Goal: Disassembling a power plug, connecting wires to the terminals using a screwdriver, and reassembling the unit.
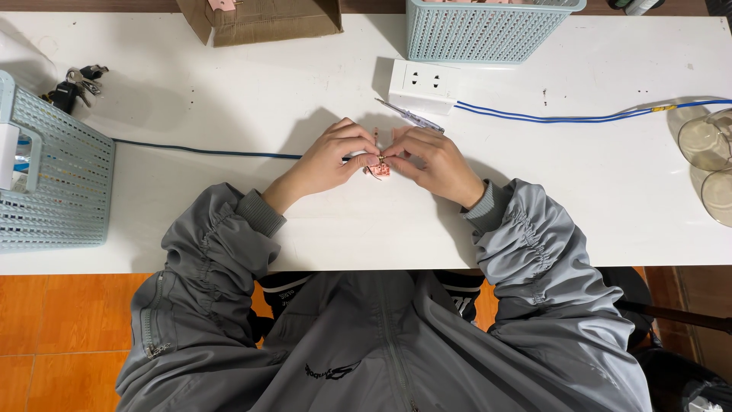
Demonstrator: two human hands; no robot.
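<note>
both hands, left hand point(324, 159) and right hand point(431, 160), pinch one small pink part point(380, 169) between fingertips above the white table point(229, 99). two blue baskets point(488, 30), one screwdriver point(409, 116), one power strip point(423, 85).

We count two light blue plastic baskets: one basket point(53, 183) at the left edge of the table and another basket point(488, 30) at the far edge. We see one white power strip point(423, 84), one screwdriver point(409, 116), one bunch of keys point(76, 85) and one cardboard box point(263, 19). Two clear cups point(713, 164) sit stacked at the right edge. Two hands meet at the middle, the left hand point(328, 156) and the right hand point(431, 160), sharing one small pink part point(380, 169), though it may be more than one piece.
</note>
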